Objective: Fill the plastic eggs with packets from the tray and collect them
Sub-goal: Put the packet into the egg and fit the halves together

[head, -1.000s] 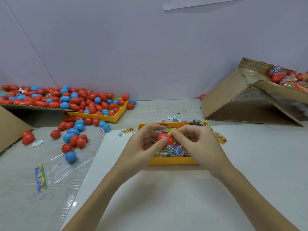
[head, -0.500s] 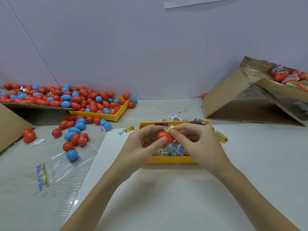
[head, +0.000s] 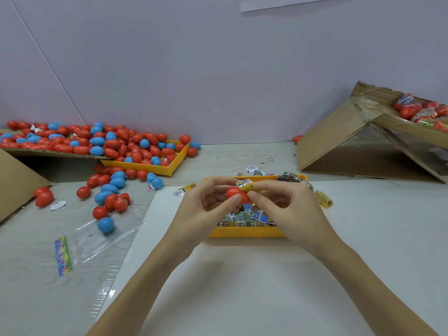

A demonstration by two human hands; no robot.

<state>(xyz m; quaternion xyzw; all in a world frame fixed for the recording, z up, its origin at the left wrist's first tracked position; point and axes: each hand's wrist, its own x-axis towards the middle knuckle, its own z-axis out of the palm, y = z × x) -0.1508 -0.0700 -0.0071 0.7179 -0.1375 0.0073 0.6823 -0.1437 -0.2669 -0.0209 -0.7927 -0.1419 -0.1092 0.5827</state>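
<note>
Loose eggs (head: pixel 109 190) lie toward the table's left edge, spilling from a second tray (head: pixel 155 167). Above the packet tray (head: pixel 244 232) near the table's middle, the left hand (head: pixel 206 209) holds a red egg (head: pixel 236 194), thumb and fingers curled round it. The right hand (head: pixel 288 207) pinches a yellow packet (head: pixel 247 185) at the egg's top. A cardboard box (head: pixel 339 139) sits at the far right.

pale lilac wall (head: pixel 218 69) behind, grey wood-grain tabletop (head: pixel 29 251) with a white sheet (head: pixel 242 287) on it, soft even light
</note>
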